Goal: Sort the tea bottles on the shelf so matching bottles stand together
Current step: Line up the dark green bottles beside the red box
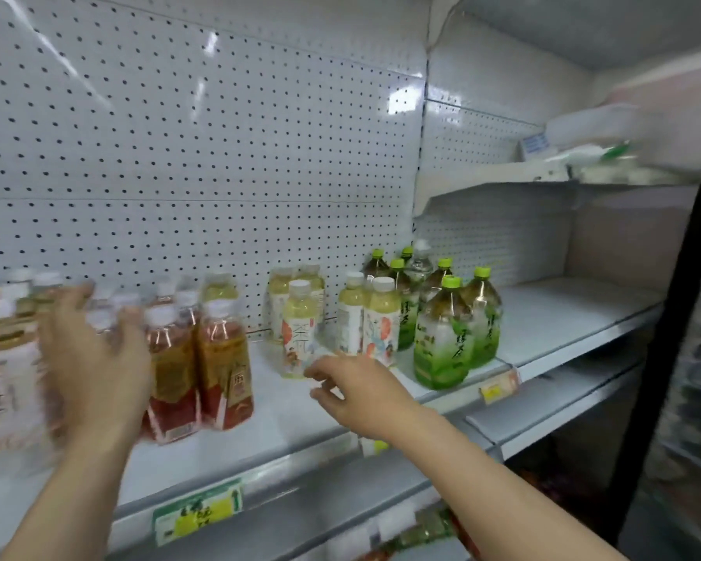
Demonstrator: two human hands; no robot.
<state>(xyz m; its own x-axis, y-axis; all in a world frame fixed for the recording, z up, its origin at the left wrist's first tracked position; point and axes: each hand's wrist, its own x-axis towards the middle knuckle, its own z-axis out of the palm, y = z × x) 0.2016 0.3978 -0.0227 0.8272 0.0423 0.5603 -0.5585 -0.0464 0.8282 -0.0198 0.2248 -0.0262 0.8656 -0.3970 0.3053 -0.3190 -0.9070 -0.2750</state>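
A person's two bare arms reach toward a white store shelf (284, 415) backed by pegboard (179, 155). The left hand (94, 358) is raised with fingers spread and straight, gripping nothing, in front of a blurred cluster of white-capped bottles (5, 330) at the shelf's left end. Just right of that hand stand two amber tea bottles with red labels (203, 358), side by side. The right hand (357, 394) stretches forward with fingers loosely extended and apart — its fingertips (312, 372) sit at the base of a pale yellow tea bottle (298, 330) with a white cap, standing alone near the middle of the shelf; whether they touch it cannot be told. Behind it are more pale yellow bottles (296, 285), and to its right another pair (369, 317). Farther right, a group of larger green-capped tea bottles (442, 334) stands together at the shelf's front edge. Yellow-and-green price tags (197, 514) hang on the shelf rail — their print is unreadable.
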